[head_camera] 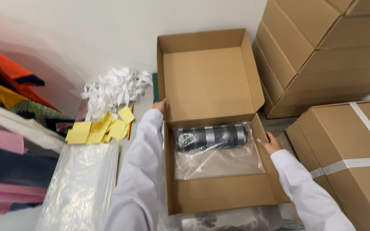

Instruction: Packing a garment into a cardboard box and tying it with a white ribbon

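Between both hands, a bagged dark roll (213, 137) was laid crosswise inside the open cardboard box (219, 194), gripped by left hand (161, 105) and right hand (270, 143).

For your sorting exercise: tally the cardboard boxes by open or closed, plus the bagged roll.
Open cardboard box: 1
Closed cardboard boxes: at least 3, counting the taped one
Bagged dark roll: 1
Total: at least 5

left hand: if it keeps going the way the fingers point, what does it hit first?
Probably nothing but the wall. The left hand grips the open box's lid edge, fingers pointing up-right along the lid. Depth is unclear.
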